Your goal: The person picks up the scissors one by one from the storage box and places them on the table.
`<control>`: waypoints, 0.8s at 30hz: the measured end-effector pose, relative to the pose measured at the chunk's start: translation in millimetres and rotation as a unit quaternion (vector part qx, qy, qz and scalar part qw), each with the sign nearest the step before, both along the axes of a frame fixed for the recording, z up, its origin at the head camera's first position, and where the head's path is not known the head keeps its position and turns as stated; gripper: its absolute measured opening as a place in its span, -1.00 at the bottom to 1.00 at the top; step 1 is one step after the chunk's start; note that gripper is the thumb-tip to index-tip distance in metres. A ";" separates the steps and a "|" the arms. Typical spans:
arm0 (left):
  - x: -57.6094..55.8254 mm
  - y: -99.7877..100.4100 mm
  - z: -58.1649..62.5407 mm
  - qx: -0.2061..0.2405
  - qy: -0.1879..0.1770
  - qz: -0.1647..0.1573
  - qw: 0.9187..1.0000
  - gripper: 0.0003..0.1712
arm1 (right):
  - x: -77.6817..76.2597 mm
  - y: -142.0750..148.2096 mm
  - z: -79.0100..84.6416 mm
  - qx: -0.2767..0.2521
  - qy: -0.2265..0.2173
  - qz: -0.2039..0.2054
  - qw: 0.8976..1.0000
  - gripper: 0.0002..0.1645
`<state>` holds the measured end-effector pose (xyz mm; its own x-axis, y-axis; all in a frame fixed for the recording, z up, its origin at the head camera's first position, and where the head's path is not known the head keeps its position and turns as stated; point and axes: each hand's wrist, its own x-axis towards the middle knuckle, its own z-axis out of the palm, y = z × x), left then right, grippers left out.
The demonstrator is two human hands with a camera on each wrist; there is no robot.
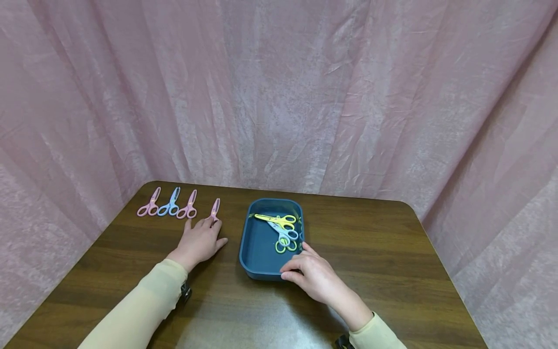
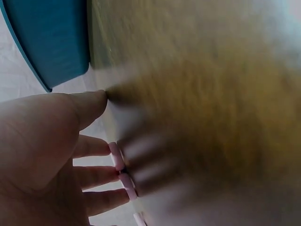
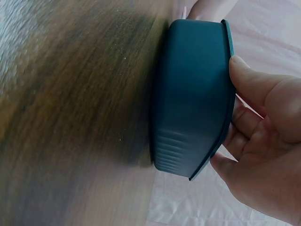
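Note:
My left hand (image 1: 198, 242) reaches over the table, its fingertips on the handles of a pink pair of scissors (image 1: 215, 209) whose blades point away. In the left wrist view straight fingers touch those pink handles (image 2: 116, 156). My right hand (image 1: 316, 278) holds the near right corner of a dark blue-teal tray (image 1: 242, 242). The right wrist view shows the thumb at the tray's rim (image 3: 229, 42) and curled fingers over it. Inside the tray lie yellow scissors (image 1: 285, 221) and light blue scissors (image 1: 287, 233), overlapping, with green scissor handles (image 1: 280, 248) partly beneath them.
Left of the touched pair, a row holds pink scissors (image 1: 152, 206), blue scissors (image 1: 172, 203) and another pink pair (image 1: 189, 208), blades pointing away. All stand on a brown wooden table (image 1: 370, 232). A pink curtain (image 1: 279, 97) hangs behind its far edge.

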<state>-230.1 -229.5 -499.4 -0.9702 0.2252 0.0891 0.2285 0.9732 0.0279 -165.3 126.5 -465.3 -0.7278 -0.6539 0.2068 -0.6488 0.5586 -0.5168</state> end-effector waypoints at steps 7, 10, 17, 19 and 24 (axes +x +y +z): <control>-10.7 -1.4 -2.7 0.005 -0.006 0.013 1.000 -0.33 | 0.3 -0.1 -0.7 0.002 -0.002 -0.002 1.000 -0.93; -14.5 -2.4 -2.2 0.006 -0.005 0.015 1.000 -0.34 | 0.2 0.0 -0.7 0.002 -0.001 -0.003 1.000 -0.93; -22.8 -4.9 -2.8 0.001 -0.016 0.023 1.000 -0.36 | 0.1 0.2 -0.7 0.001 -0.001 -0.002 1.000 -0.93; -25.0 -5.6 -3.5 0.001 -0.016 0.023 1.000 -0.37 | -0.2 0.4 -0.6 0.000 0.001 -0.001 1.000 -0.93; -29.3 -6.9 -3.7 0.004 -0.018 0.027 0.999 -0.36 | -0.8 0.5 -0.7 0.000 0.003 0.001 1.000 -0.93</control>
<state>-259.4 -236.4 -503.2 -0.9836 0.1720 0.0551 0.1745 0.9837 0.0440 -166.1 127.0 -466.0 -0.7249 -0.6557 0.2113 -0.6536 0.5576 -0.5118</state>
